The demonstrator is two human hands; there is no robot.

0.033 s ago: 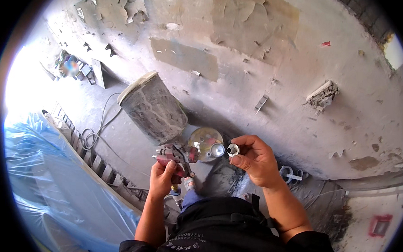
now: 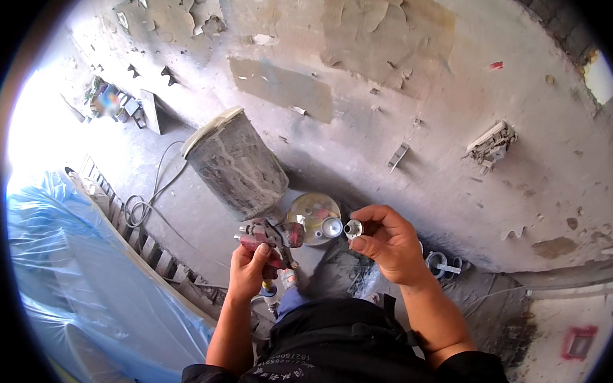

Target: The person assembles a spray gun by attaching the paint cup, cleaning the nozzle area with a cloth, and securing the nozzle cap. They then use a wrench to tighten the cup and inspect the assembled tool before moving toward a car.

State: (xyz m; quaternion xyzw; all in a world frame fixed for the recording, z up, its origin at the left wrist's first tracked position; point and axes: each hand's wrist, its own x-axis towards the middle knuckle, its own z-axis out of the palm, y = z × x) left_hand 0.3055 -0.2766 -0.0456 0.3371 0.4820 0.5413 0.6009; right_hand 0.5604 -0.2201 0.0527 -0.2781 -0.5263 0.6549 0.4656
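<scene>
My left hand (image 2: 250,269) is closed round a red spray gun (image 2: 273,238), its front end turned right toward my other hand. A hose fitting (image 2: 268,287) hangs below the gun's handle. Between the thumb and fingertips of my right hand (image 2: 389,246) is a small silver, ring-shaped metal cap (image 2: 353,229), held apart from the gun. Just beyond the gap between my hands sits a round, paint-stained lid or tub top (image 2: 307,206), with a small shiny metal cup (image 2: 331,227) at its near edge.
A tall, grimy bucket (image 2: 235,170) stands beyond the gun, near the peeling wall (image 2: 411,107). A grey hose (image 2: 142,209) curls over the floor at left. Blue plastic sheeting (image 2: 100,286) covers the left side. Grey rings (image 2: 441,264) lie by the wall at right.
</scene>
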